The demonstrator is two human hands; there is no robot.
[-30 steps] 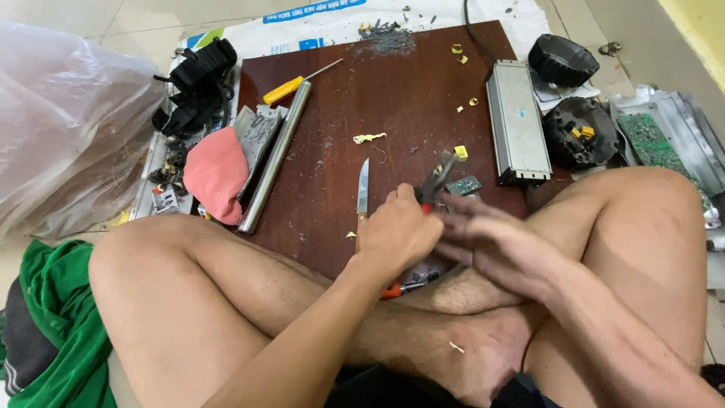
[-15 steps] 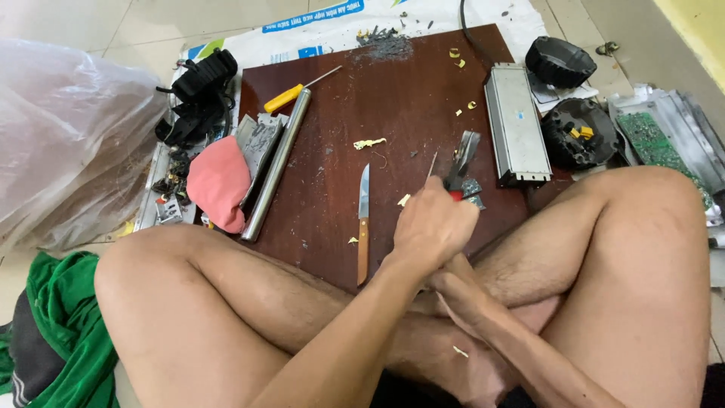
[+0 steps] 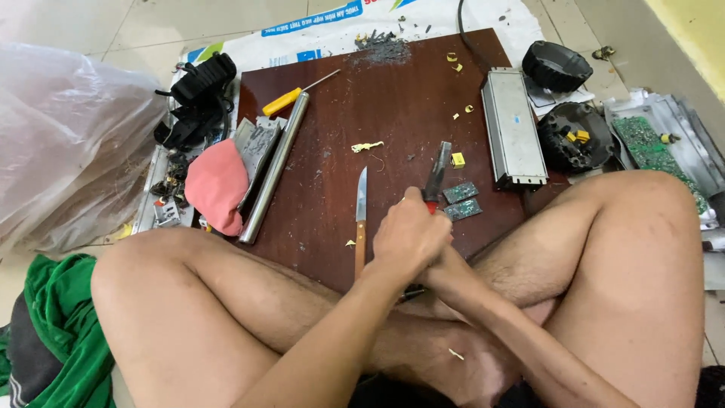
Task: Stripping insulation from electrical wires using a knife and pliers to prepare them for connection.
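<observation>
My left hand [image 3: 411, 238] is closed around the handles of dark-jawed pliers [image 3: 436, 172], whose jaws rest on a dark brown wooden board [image 3: 393, 106]. My right hand [image 3: 444, 266] is tucked under the left one and mostly hidden, so its grip is unclear. Two small green circuit boards [image 3: 461, 200] lie just right of the jaws, with a small yellow part [image 3: 458, 159] above them. A knife with a wooden handle [image 3: 361, 215] lies left of my left hand, its blade pointing away from me.
A long metal case [image 3: 513, 125] lies at the board's right edge. A yellow-handled screwdriver [image 3: 291, 98], a metal tube [image 3: 276, 166] and a pink cloth [image 3: 217, 185] are on the left. Black housings [image 3: 574, 136] and a green circuit board [image 3: 649, 143] sit at right. My bare legs frame the board.
My right hand, seen beside the left a second ago, has slid under it. The left hand stays closed on the pliers and has shifted slightly forward over the board.
</observation>
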